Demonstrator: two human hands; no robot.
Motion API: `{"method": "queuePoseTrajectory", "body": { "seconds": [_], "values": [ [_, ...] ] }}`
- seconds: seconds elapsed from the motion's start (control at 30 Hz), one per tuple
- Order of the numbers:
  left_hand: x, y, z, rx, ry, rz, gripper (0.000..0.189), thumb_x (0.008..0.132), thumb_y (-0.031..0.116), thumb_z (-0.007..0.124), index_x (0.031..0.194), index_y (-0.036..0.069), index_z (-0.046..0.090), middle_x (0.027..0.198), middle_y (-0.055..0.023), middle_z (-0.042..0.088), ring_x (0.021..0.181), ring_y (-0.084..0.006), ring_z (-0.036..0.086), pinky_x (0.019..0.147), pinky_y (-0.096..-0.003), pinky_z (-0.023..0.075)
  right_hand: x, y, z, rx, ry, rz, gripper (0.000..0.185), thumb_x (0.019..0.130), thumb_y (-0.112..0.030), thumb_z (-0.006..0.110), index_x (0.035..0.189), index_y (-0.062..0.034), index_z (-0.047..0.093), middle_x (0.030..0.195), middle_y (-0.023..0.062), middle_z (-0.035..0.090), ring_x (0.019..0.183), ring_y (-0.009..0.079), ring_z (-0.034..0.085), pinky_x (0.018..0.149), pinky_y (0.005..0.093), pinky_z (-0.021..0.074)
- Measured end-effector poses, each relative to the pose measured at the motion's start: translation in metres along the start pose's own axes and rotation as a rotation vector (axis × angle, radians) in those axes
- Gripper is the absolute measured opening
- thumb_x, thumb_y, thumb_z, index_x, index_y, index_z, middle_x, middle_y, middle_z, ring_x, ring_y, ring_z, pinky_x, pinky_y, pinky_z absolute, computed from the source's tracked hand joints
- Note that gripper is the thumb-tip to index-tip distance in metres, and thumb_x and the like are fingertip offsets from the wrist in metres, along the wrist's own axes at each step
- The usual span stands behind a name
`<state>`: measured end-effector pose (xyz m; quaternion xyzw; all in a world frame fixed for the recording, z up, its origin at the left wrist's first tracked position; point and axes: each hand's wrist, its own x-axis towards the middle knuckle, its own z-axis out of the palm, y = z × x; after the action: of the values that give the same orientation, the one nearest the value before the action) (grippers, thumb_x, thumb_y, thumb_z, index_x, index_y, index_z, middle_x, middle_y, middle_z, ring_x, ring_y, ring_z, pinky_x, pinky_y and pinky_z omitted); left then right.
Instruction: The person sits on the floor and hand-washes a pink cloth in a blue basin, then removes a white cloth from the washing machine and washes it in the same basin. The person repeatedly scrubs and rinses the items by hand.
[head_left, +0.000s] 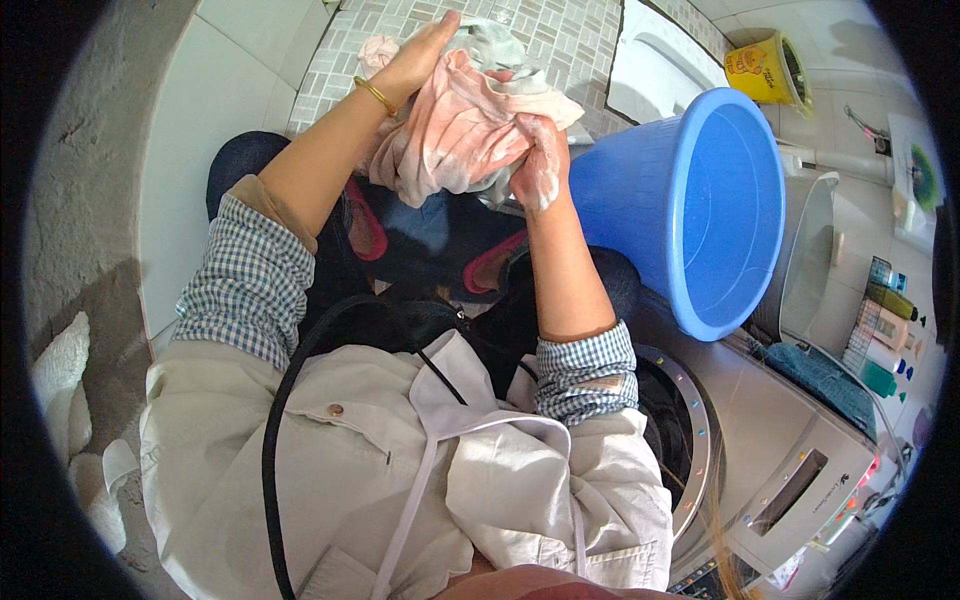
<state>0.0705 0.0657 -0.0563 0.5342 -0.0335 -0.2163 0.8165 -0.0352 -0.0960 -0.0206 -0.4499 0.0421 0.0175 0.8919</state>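
Note:
A bunched pink cloth garment hangs between my two hands in front of me, low over the tiled floor. My left hand, with a gold bangle at the wrist, lies along the far left side of the cloth, its thumb raised; its other fingers are mostly hidden. My right hand is closed around the right part of the pink cloth and has white suds on it. A pale grey-green cloth shows behind and below the pink one.
A blue plastic bucket stands at the right, its opening facing right in this view. Beyond it are a white squat toilet and a yellow bin. A front-loading washing machine stands at the lower right. A tiled wall is at the left.

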Motion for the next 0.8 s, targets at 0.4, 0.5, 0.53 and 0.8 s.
{"method": "queuePoseTrajectory", "body": {
  "seconds": [0.4,0.5,0.53,0.8],
  "values": [
    [-0.054,-0.032,0.06,1.387,-0.45,0.51,0.101,0.071,0.059,0.067,0.135,-0.008,0.028,0.136,-0.0297,0.035,0.132,-0.0381,0.03,0.111,-0.0565,0.0091,0.016,0.002,-0.025,0.369,0.317,-0.103,0.076,0.085,-0.071,0.039,0.135,-0.0132,0.039,0.129,0.0087,0.047,0.116,0.0305,0.047,0.102,0.0423,0.0369],
    [-0.06,-0.043,0.07,1.098,-0.147,0.563,0.092,0.073,0.049,0.07,0.138,0.001,0.027,0.126,-0.0259,0.043,0.122,-0.0404,0.041,0.107,-0.0534,0.0238,0.015,0.007,-0.022,0.361,0.258,-0.056,0.075,0.085,-0.071,0.038,0.134,-0.0134,0.04,0.126,0.008,0.049,0.114,0.0289,0.048,0.099,0.0429,0.0396],
    [-0.061,-0.046,0.073,0.944,-0.008,0.569,0.079,0.075,0.038,0.072,0.134,0.003,0.033,0.116,-0.0229,0.048,0.111,-0.0408,0.049,0.097,-0.0469,0.0387,0.014,0.01,-0.018,0.356,0.235,-0.049,0.075,0.085,-0.071,0.037,0.134,-0.0137,0.04,0.127,0.0079,0.049,0.115,0.0286,0.048,0.099,0.0429,0.0397],
    [-0.014,-0.032,0.037,0.522,0.281,0.241,0.048,0.083,0.023,0.067,0.121,0.0,0.049,0.11,-0.0161,0.063,0.101,-0.0258,0.061,0.089,-0.0345,0.0463,-0.013,0.004,0.023,-0.159,-0.108,0.092,0.084,0.091,-0.065,0.027,0.143,0.0009,0.026,0.149,0.0145,0.026,0.138,0.0258,0.023,0.114,0.0375,0.0133]
  ]
}}
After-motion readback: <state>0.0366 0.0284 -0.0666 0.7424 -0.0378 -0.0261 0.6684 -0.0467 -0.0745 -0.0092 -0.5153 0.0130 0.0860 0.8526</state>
